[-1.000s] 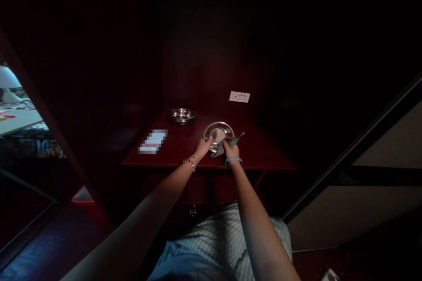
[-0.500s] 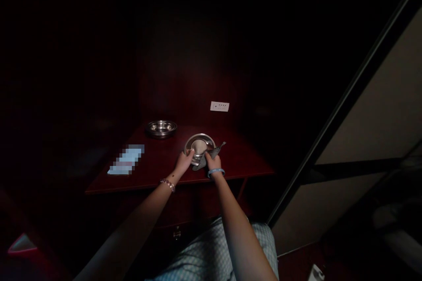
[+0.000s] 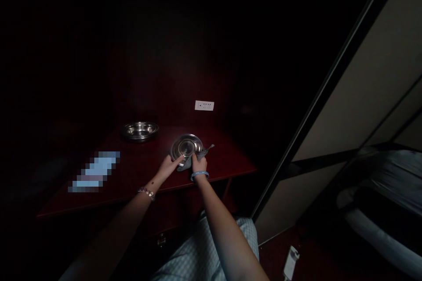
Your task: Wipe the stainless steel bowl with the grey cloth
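Note:
A round, shiny metal plate (image 3: 178,142) is held tilted above the dark red desk, its hollow side facing me. My left hand (image 3: 169,166) is closed on its lower left rim, with the thumb over the edge. My right hand (image 3: 199,165) grips a grey cloth (image 3: 205,152) against the plate's lower right side. Part of the cloth hangs below the rim between both hands, and a corner sticks out to the right. The fingers behind the plate are hidden.
More metal dishes, seemingly stacked (image 3: 141,131), stand at the desk's back left. A pixelated light-blue flat item (image 3: 95,172) lies on the desk (image 3: 227,158) at the left. A white socket (image 3: 204,105) is on the back wall. A white power strip (image 3: 290,263) rests on the floor.
The view has turned to the right, so the desk items appear further left. The plate's shine has changed with its tilt, and the cloth has shifted along the lower rim. Both hands keep their hold.

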Motion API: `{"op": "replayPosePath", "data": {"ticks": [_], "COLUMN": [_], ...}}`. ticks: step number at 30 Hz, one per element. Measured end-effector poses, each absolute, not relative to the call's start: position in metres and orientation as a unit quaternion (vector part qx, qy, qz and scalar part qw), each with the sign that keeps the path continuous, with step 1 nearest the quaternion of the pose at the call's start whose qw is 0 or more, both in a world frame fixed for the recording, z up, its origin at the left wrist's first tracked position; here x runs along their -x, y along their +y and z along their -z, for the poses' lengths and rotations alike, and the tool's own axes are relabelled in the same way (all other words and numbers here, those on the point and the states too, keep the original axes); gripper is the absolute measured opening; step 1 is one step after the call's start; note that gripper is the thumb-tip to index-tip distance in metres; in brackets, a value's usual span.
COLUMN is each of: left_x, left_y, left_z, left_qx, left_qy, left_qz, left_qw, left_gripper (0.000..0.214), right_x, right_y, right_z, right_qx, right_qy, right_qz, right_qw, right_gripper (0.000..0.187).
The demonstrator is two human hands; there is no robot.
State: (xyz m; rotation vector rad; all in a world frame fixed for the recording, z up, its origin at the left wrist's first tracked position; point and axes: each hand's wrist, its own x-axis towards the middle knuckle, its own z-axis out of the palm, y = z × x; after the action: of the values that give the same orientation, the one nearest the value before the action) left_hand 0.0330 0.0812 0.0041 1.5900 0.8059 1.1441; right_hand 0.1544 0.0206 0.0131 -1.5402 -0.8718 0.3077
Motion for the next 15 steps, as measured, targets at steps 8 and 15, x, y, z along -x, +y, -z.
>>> {"op": "replayPosePath", "data": {"ticks": [8,15], "left_x": [-0.032,-0.026], "left_y": [0.084,0.081], "left_z": [0.000,-0.001], "left_qx": [-0.675,-0.690], "left_qy": [0.404,0.432], "left_qz": [-0.404,-0.442], "left_qw": [0.467,0.378], "left_gripper": [0.060,0.055], "right_x": [-0.148,-0.142], "right_y": [0.015,0.010], "right_z": [-0.017,-0.021], "right_qx": [0.668,0.712], "right_qy": [-0.382,-0.384], "right_qz": [-0.135,-0.104], "right_qw": [0.624,0.578], "right_gripper": [0.021,0.020]}}
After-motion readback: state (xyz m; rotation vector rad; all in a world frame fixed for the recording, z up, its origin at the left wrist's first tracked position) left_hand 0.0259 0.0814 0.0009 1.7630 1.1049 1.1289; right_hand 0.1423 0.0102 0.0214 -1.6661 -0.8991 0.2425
